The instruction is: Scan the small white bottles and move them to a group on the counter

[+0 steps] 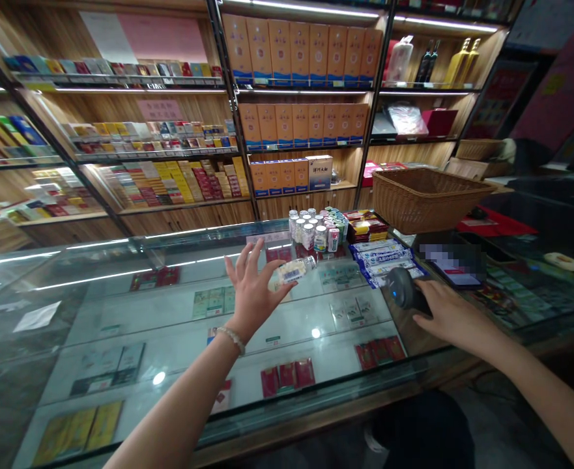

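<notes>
Between thumb and forefinger, my left hand [253, 281] pinches a small clear bottle [294, 270] with a barcode label, its other fingers spread. The bottle lies tilted on its side in the air above the glass counter [287, 326]. My right hand [443, 312] is wrapped around a black barcode scanner [404, 290], whose head shows a small blue light and points toward the bottle. Behind the bottle stands a cluster of several small bottles [309, 231] with light caps. Blue-and-white packets [384, 257] lie just beyond the scanner.
A wicker basket [423, 195] stands at the back right, beside stacked red and yellow packs [366, 225]. A phone [455, 264] lies right of the packets. Cigarette packs [287, 376] sit under the glass. Shelves with orange boxes [306, 55] line the wall.
</notes>
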